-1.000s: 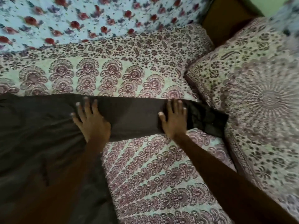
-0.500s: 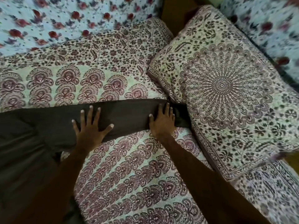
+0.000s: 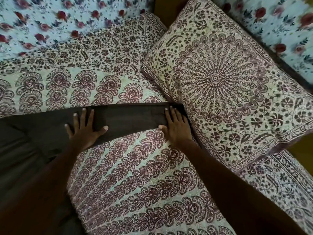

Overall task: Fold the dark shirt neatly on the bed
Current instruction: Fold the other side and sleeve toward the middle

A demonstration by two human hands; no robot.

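Note:
The dark shirt lies flat on the patterned bed. Its body fills the left side and one long sleeve stretches right toward a pillow. My left hand presses flat on the sleeve near the shoulder, fingers spread. My right hand lies flat on the sleeve's far end, right beside the pillow's edge, fingers straight. The cuff end is hidden under my right hand and the pillow.
A large patterned pillow sits at the right, touching the sleeve end. A light blue floral cloth covers the back, and another floral piece lies at the top right. A brown headboard gap shows between them.
The view has swung right, bringing the pillow closer to centre. My right hand has slid along the sleeve up to the pillow's edge. My left hand's fingers have spread wider on the sleeve.

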